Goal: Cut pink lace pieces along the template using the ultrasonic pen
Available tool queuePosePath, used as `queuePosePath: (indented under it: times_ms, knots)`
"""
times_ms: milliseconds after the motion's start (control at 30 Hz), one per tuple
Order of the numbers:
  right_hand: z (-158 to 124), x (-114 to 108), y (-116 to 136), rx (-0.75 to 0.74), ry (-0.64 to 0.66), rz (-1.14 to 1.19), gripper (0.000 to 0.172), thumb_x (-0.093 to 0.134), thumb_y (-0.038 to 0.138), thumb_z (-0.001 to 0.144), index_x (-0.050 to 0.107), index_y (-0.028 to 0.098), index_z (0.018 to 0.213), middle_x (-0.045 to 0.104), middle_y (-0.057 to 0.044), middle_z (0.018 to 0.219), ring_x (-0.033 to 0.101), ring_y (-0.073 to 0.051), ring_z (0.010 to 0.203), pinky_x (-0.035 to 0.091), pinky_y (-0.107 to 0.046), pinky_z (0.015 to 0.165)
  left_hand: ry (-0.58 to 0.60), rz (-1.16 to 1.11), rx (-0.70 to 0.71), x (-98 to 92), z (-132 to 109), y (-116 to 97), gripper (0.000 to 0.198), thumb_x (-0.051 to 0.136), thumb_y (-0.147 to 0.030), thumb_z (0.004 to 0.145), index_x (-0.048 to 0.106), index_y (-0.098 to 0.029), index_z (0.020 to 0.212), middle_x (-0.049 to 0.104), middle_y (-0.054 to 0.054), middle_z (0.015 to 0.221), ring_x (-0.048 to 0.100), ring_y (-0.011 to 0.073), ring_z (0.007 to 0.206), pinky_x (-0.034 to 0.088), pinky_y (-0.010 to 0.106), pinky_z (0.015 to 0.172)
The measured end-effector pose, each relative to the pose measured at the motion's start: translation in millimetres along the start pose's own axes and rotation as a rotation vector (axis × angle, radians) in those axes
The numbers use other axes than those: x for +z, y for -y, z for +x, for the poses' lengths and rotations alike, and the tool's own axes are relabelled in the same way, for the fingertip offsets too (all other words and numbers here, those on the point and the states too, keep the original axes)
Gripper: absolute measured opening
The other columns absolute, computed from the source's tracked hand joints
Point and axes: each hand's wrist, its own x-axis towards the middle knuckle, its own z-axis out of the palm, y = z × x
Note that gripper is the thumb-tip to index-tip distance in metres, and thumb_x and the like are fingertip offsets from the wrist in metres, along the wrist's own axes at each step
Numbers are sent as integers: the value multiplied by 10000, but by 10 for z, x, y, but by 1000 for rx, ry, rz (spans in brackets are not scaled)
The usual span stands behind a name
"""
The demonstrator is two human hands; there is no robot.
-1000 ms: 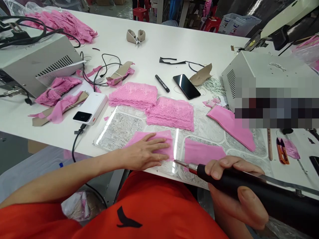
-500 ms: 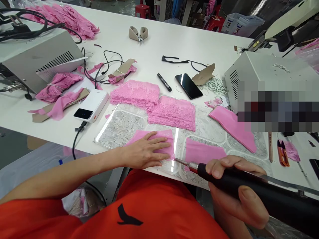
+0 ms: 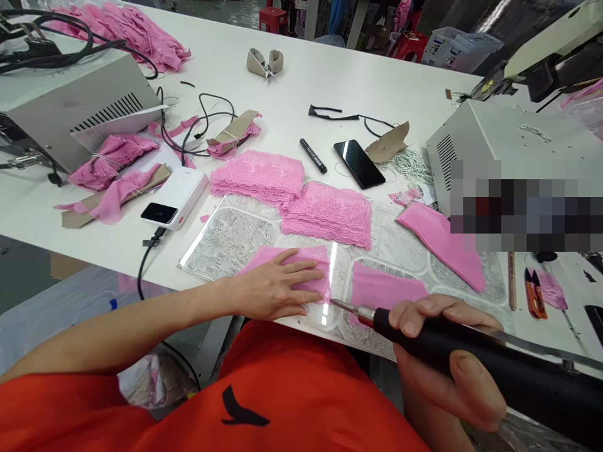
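Observation:
My left hand [image 3: 277, 290] lies flat with fingers stretched out, pressing a small pink fabric piece [image 3: 316, 255] onto a clear patterned plate [image 3: 230, 235] at the table's near edge. My right hand [image 3: 447, 361] is wrapped round the black handle of a heated cutting tool [image 3: 475, 358]. Its thin metal tip [image 3: 340, 305] touches the pink piece's lower right corner. A second pink piece [image 3: 384, 289] lies just right of the tip.
Two stacks of pink lace [image 3: 325, 213] sit behind the plate, a folded pink piece [image 3: 440, 242] to the right. A white power bank [image 3: 175, 198], marker [image 3: 313, 156], phone [image 3: 358, 163], grey machine boxes [image 3: 80, 107], cables and orange snips [image 3: 534, 292] are on the white table [image 3: 292, 88].
Almost nothing has moved. The tool tip has crept slightly left to the corner of the pink piece; my left hand stays flat on it. The view has drifted a little.

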Motion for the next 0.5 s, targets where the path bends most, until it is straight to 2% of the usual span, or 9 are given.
queuePosePath:
  times_ms: [200, 500]
  knots:
    - [15, -17, -15, -17, 34, -31, 131, 632, 268, 796, 642, 216, 917, 616, -6, 861, 580, -129, 604, 516, -347, 588, 10, 11, -4, 7, -19, 11, 341, 456, -389, 1005, 596, -253, 1285, 470, 106, 1482, 376, 267, 1408, 147, 532, 1192]
    - [57, -17, -21, -46, 42, -78, 103, 610, 237, 784, 634, 221, 882, 632, 0, 832, 583, -135, 580, 530, -352, 565, -23, -38, -11, -49, -34, 1, 326, 459, -371, 1006, 621, -216, 1243, 497, 132, 1453, 388, 296, 1398, 183, 564, 1173]
